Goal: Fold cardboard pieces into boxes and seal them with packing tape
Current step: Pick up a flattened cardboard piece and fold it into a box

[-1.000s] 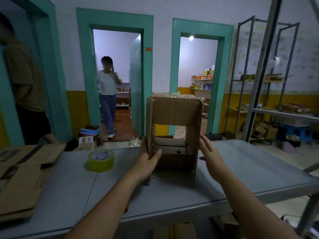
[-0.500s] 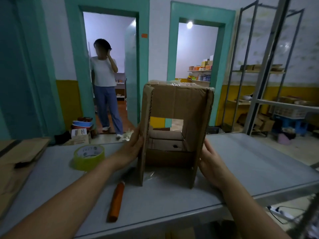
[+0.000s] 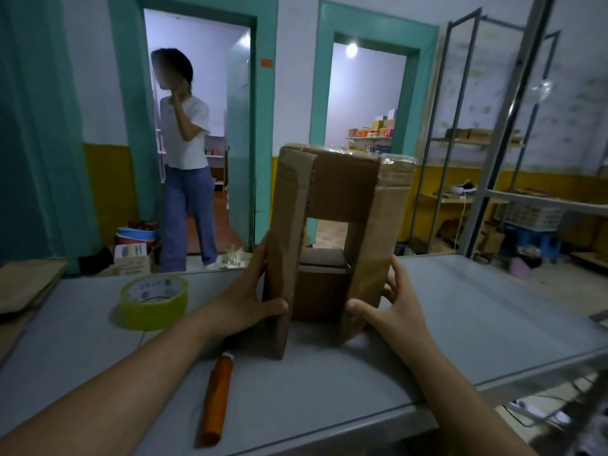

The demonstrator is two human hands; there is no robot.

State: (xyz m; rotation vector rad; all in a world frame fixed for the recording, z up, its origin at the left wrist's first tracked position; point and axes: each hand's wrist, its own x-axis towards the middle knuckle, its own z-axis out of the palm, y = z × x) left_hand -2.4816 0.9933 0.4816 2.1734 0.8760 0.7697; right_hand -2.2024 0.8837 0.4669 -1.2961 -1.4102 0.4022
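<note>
Grey table (image 3: 477, 324) | cardboard box (image 3: 342, 189) upright, front open | left hand (image 3: 250, 301), right hand (image 3: 398, 311) grip its sides

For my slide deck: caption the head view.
Left hand and right hand grip an upright cardboard box on a grey table beside a tape roll.

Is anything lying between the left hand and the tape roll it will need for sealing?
Nothing visible. The left hand grips the left flap of the cardboard box; the tape roll sits just to its left on the table. The orange tool lies nearer the person, off that line.
</note>
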